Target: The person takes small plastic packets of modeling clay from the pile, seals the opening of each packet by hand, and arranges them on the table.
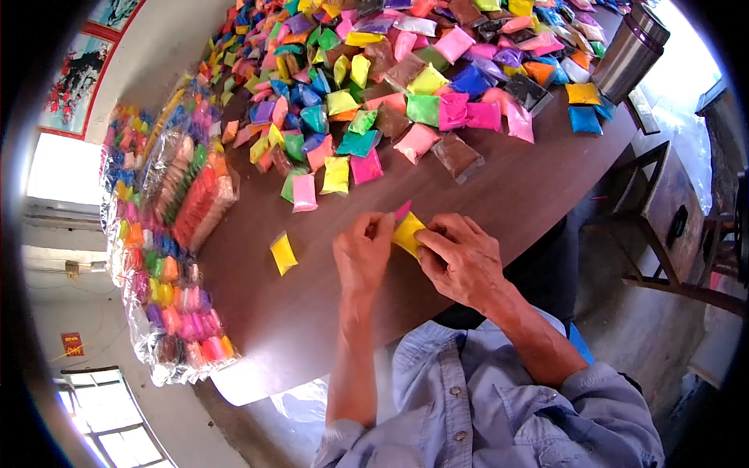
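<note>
My right hand (466, 259) is closed on a small yellow packet (408, 234), its thumb and fingers along the packet's right edge. Close beside it, my left hand (363, 251) is curled in a pinch. A pink packet (402, 210) pokes out at its fingertips, mostly hidden by the hand and the yellow packet. To the left, another yellow packet (283, 254) lies alone on the brown table (234, 296). A pink packet (305, 193) and a yellow packet (335, 175) lie at the near edge of the heap, beyond my hands.
A large heap of colourful packets (425, 109) covers the far side of the table. Clear bags of sorted packets (168, 273) line the left edge. A steel flask (630, 53) stands at the far right, and a wooden stool (663, 222) is beside the table.
</note>
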A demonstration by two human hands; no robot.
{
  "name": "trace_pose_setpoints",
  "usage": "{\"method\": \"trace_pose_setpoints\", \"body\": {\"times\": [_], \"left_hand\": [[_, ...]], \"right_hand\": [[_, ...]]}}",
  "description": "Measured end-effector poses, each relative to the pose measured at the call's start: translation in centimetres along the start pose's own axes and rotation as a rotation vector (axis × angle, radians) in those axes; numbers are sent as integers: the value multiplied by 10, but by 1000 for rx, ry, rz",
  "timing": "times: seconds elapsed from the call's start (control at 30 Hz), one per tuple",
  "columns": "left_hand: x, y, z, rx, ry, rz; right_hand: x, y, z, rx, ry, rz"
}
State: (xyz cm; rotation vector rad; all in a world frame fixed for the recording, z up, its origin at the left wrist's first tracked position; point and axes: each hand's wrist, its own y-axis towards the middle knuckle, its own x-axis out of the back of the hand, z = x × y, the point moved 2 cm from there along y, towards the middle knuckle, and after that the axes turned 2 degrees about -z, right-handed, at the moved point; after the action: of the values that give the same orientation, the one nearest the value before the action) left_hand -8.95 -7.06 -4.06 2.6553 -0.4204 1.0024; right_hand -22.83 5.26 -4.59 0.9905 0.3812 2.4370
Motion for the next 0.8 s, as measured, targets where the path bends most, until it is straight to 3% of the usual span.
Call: {"method": "trace_pose_setpoints", "body": {"times": [0.17,0.37,0.8], "left_hand": [[10,-9,-18,34,36,-18],[1,-28,-20,-104,14,9],[8,-5,3,93,-69,19]], "right_hand": [[3,0,1,-31,21,-16],[3,2,0,6,27,-64],[2,0,0,-22,35,-69]]}}
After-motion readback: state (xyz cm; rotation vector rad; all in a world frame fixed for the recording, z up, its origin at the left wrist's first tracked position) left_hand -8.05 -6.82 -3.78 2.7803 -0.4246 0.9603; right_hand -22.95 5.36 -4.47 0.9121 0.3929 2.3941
